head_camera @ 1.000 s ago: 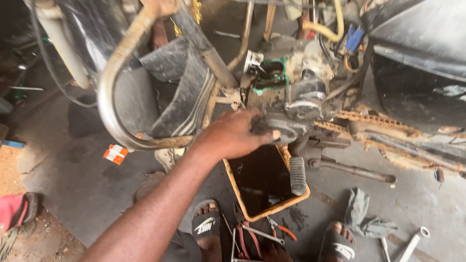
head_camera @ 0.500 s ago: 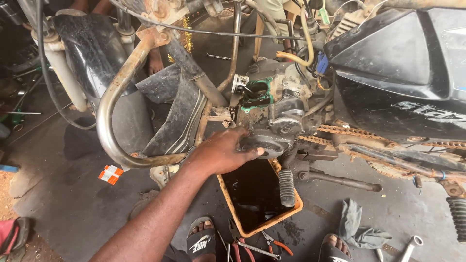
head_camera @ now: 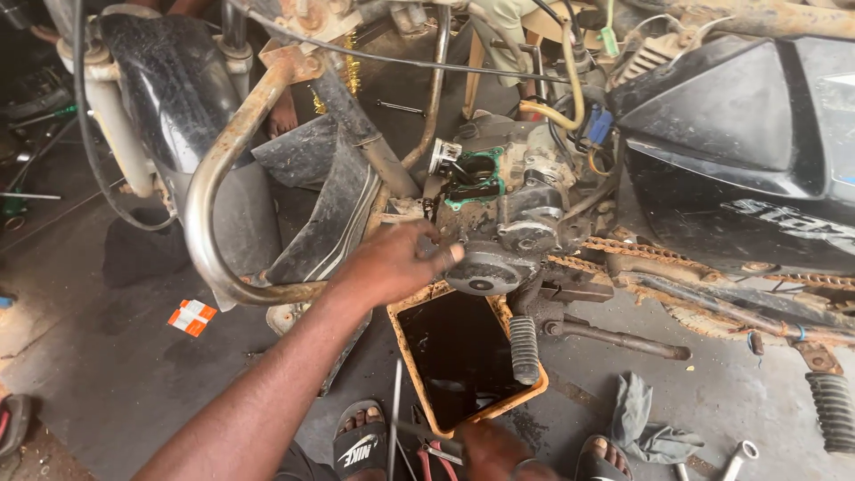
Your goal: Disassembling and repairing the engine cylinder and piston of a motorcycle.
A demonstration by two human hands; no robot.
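Observation:
My left hand [head_camera: 392,263] reaches from the lower left to the stripped motorcycle engine [head_camera: 517,196]. Its fingers curl against the left edge of the round grey engine cover [head_camera: 488,269]. Directly below sits an orange drain pan [head_camera: 534,385] filled with dark oil. A ribbed black footpeg [head_camera: 524,349] hangs over the pan. My right hand [head_camera: 490,445] is low at the bottom edge, on a pile of metal tools [head_camera: 427,435]. Only part of it shows, so its grip is unclear.
A rusty exhaust pipe [head_camera: 214,196] curves at the left, beside a black mudguard [head_camera: 178,98]. A black side panel [head_camera: 739,160] and rusty chain [head_camera: 641,254] fill the right. A grey rag [head_camera: 641,428], my sandalled feet [head_camera: 361,445] and an orange-white packet [head_camera: 191,316] lie on the concrete floor.
My left hand slid from the top of the round cover to its left edge. The view shifted, and my right hand came into sight at the bottom.

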